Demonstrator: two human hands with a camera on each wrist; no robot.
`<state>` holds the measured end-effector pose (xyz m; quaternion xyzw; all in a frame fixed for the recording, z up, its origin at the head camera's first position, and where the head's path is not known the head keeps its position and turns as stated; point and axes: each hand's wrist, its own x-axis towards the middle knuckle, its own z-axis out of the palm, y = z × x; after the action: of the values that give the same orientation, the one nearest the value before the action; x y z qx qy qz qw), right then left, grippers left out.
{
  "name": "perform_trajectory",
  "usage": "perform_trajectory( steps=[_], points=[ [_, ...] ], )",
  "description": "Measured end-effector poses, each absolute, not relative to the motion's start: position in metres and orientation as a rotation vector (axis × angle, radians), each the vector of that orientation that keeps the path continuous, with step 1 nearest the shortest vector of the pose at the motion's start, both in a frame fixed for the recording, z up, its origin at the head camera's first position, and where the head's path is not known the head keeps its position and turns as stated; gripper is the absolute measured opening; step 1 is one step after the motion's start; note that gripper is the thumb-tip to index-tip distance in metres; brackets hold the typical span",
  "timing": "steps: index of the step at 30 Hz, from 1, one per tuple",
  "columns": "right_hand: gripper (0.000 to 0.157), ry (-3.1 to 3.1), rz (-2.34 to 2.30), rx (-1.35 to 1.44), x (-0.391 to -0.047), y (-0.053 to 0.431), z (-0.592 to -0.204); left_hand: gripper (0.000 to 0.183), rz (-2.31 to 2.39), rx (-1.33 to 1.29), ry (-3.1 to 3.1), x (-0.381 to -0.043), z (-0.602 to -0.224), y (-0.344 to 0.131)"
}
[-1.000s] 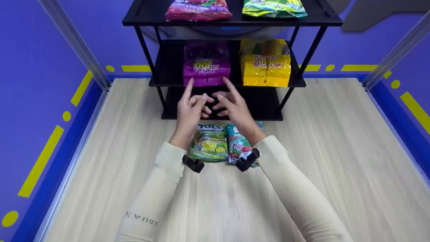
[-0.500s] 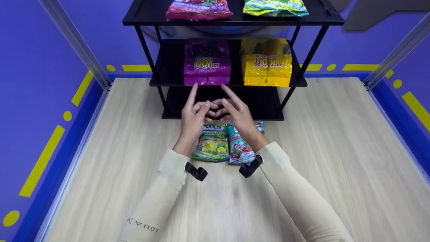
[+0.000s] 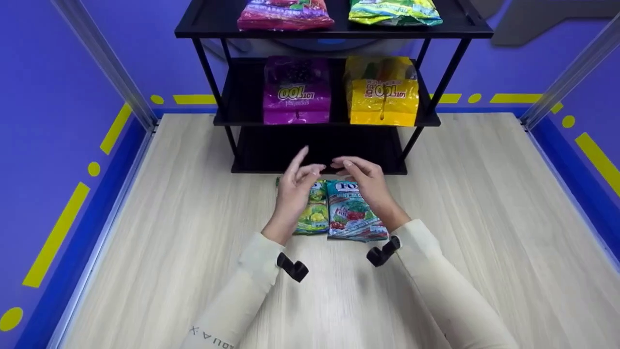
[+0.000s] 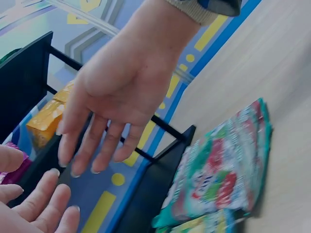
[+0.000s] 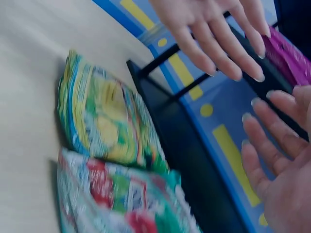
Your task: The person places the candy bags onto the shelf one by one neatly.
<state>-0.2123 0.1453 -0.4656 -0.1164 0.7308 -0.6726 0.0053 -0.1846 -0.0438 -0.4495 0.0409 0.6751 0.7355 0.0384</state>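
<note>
My left hand (image 3: 294, 194) hovers over the green-yellow Fox's candy bag (image 3: 313, 218) and partly covers it. Beside it my right hand (image 3: 372, 186) hangs over the upper right of the teal Fox's candy bag (image 3: 356, 215). Both hold nothing; their fingers are relaxed, and the fingertips face each other with a small gap. In the left wrist view the right palm (image 4: 121, 82) shows, with the fingers extended. The right wrist view has the left fingers (image 5: 223, 46) above the right hand (image 5: 286, 160). Both bags lie side by side on the wooden surface.
A black three-tier rack (image 3: 319, 150) stands just behind the bags. Its middle tier bears a purple bag (image 3: 296, 99) and a yellow bag (image 3: 385, 102). On top sit a pink-red bag (image 3: 286, 17) and a green-yellow bag (image 3: 395, 12). Blue walls (image 3: 53, 97) enclose the sides.
Both hands have drawn back from in front of the purple bag toward the person and slightly right. The fingertips, close together half a second ago, are now farther apart.
</note>
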Motion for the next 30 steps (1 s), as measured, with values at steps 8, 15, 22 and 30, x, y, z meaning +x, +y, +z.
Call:
perform_trajectory(
  steps=[8,15,22,30],
  points=[
    [0.031,2.427,-1.978,-0.105,-0.204,0.174,-0.483,0.054,2.125,0.094,1.978,-0.174,-0.468,-0.033],
    [0.037,2.390,-1.854,0.163,-0.197,0.185,-0.493,0.056,2.129,0.045,1.830,-0.169,-0.484,-0.028],
    [0.049,2.345,-1.785,0.360,-0.193,0.191,-0.498,0.059,2.095,0.006,1.783,-0.167,-0.493,-0.022],
    [0.068,2.209,-1.850,0.484,-0.192,0.198,-0.503,0.058,2.095,0.002,1.742,-0.166,-0.502,-0.016]
  ],
)
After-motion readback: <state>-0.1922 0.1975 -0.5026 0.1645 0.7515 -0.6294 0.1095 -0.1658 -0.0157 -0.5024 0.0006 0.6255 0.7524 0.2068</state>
